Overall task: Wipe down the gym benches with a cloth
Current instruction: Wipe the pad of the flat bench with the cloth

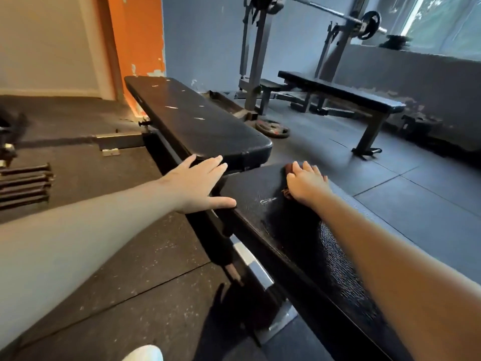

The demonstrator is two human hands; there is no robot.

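On the near black padded bench seat (260,209), my right hand (307,181) presses flat on a small reddish-brown cloth (287,192). My left hand (200,183) is spread wide, fingers (213,162) touching the long black back pad (197,118).

A blue wall (203,37) is met by an orange strip (138,35). The rubber floor (406,204) is lit from a window (447,24). A barbell (335,13) is held on a rack (256,48).

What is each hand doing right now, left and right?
Left hand: open, fingers straight, resting at the edge of the back pad.
Right hand: open, pressing the cloth onto the seat pad.
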